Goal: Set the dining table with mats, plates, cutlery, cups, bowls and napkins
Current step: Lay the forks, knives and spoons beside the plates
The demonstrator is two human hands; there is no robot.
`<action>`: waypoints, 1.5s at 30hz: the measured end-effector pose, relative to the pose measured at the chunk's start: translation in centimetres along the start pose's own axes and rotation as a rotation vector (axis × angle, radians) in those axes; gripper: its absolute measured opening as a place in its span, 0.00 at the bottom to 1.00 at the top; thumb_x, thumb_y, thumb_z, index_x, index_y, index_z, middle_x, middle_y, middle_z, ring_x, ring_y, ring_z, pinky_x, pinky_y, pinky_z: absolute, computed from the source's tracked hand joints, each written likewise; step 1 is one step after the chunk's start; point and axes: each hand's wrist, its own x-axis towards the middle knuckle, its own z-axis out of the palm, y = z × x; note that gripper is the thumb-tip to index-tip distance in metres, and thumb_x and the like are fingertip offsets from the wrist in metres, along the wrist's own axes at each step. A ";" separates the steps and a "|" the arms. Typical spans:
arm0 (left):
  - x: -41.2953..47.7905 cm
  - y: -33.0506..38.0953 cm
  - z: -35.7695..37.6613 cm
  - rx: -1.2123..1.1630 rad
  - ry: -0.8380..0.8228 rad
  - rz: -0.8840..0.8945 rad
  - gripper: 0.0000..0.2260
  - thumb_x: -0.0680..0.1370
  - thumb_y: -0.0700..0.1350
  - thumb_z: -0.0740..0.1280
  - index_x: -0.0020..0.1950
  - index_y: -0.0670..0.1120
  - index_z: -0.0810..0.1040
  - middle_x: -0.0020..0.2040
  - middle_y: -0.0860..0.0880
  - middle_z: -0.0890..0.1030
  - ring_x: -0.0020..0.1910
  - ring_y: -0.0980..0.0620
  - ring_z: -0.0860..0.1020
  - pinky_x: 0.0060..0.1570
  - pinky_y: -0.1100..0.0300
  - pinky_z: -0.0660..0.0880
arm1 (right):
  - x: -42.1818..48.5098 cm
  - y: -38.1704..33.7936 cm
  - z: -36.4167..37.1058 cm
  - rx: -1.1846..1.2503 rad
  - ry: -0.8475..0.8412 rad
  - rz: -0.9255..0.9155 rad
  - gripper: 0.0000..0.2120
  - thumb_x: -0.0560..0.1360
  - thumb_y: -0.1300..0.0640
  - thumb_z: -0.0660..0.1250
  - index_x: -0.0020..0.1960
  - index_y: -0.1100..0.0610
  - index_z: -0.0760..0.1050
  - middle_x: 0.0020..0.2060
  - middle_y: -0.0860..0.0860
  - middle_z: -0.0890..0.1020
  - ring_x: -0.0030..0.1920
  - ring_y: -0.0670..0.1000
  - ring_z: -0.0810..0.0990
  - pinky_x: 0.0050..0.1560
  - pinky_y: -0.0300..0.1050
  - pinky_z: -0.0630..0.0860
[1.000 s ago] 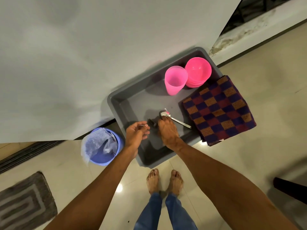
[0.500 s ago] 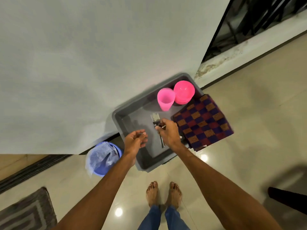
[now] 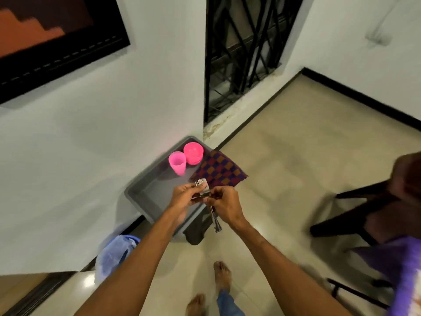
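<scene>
the right hand (image 3: 224, 205) curls round the forks (image 3: 202, 185), tines far. the left hand (image 3: 183, 197) pinches them too, over the tray (image 3: 145, 190).

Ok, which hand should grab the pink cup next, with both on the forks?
Probably the left hand. The pink cup stands in the grey tray straight beyond it, while the right hand grips the forks at mid-length and could likely carry them alone.
</scene>
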 end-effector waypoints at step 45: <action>-30.5 -26.0 36.2 0.414 -0.653 -0.139 0.09 0.75 0.32 0.70 0.55 0.37 0.82 0.48 0.40 0.86 0.43 0.46 0.86 0.38 0.56 0.81 | -47.4 21.5 -27.3 0.641 0.880 0.462 0.03 0.74 0.66 0.73 0.43 0.65 0.82 0.39 0.59 0.86 0.39 0.57 0.86 0.38 0.48 0.83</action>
